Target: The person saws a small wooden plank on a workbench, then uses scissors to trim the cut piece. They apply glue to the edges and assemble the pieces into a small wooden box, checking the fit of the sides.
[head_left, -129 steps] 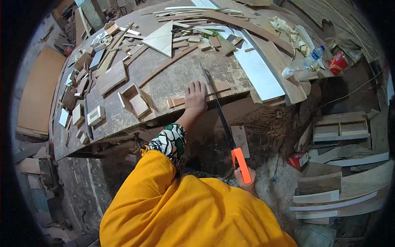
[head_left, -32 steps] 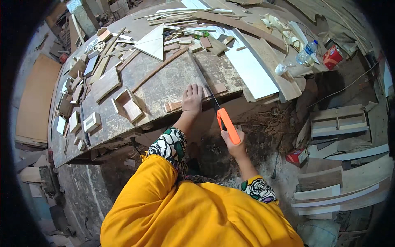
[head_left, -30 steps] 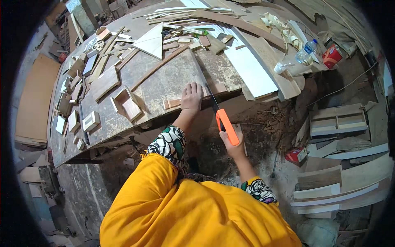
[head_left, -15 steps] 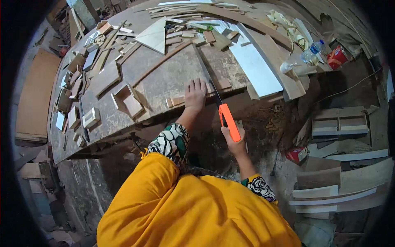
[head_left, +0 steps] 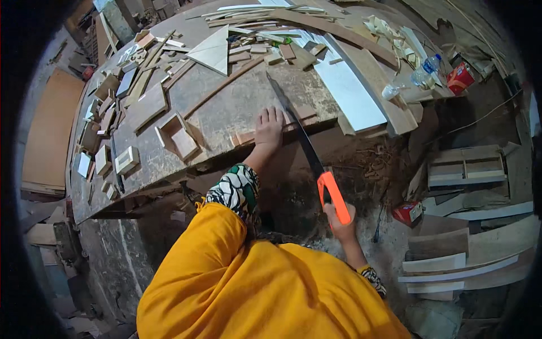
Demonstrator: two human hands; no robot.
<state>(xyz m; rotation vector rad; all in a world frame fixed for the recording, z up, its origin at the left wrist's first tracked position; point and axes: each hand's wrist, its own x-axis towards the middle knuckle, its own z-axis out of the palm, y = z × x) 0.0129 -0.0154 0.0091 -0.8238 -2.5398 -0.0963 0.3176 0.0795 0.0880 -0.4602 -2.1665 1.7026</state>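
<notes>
A handsaw (head_left: 307, 148) with a long dark blade and an orange handle slants over the table's near edge. My right hand (head_left: 342, 226) is closed round its handle, below the edge. The blade crosses a narrow reddish-brown wooden strip (head_left: 305, 112) that lies along this edge. Flat on the strip, to the left of the blade, rests my left hand (head_left: 269, 129), its fingers stretched out. My left palm hides the strip's middle. Whether the teeth are sunk into the wood is too small to tell.
Small wooden boxes (head_left: 177, 137) and offcuts cover the worn table's (head_left: 226, 101) left side. A triangular board (head_left: 212, 52) and long strips lie farther back. White board (head_left: 353, 96), a plastic bottle (head_left: 426, 70) and a red box (head_left: 460, 78) are at right.
My right hand has drawn the saw back toward me and to the right, so more blade shows on the near side of the strip. My left hand stays almost in place.
</notes>
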